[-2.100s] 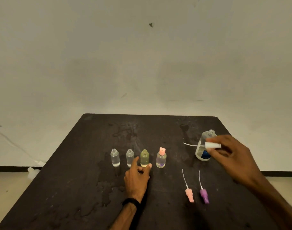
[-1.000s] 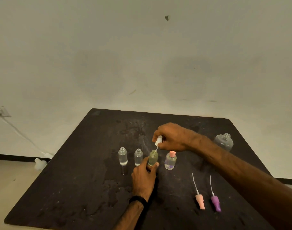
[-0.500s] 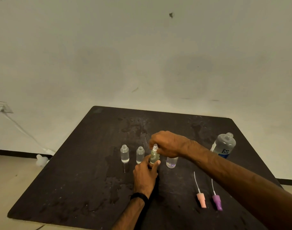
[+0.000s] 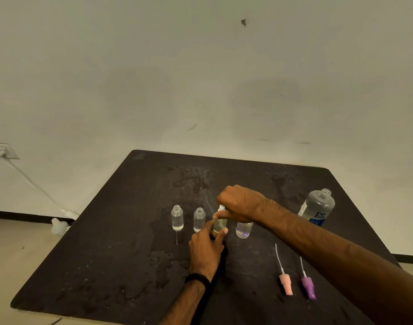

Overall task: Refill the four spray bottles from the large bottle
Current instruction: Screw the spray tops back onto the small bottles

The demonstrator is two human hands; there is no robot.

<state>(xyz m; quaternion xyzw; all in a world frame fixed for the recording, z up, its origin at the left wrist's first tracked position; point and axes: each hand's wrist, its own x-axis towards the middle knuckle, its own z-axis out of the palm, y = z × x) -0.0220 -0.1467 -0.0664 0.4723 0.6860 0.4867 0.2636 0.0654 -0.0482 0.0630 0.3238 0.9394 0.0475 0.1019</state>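
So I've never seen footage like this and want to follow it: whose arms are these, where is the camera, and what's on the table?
There is no machine. One camera worn on a person's head looks down at their two bare hands. On the dark table stand four small bottles. The left hand steadies the greenish bottle while the right hand pinches a white spray top onto its neck. Two clear bottles stand open on the left. A large bottle stands open at right. A pink spray top and a purple spray top lie in front.
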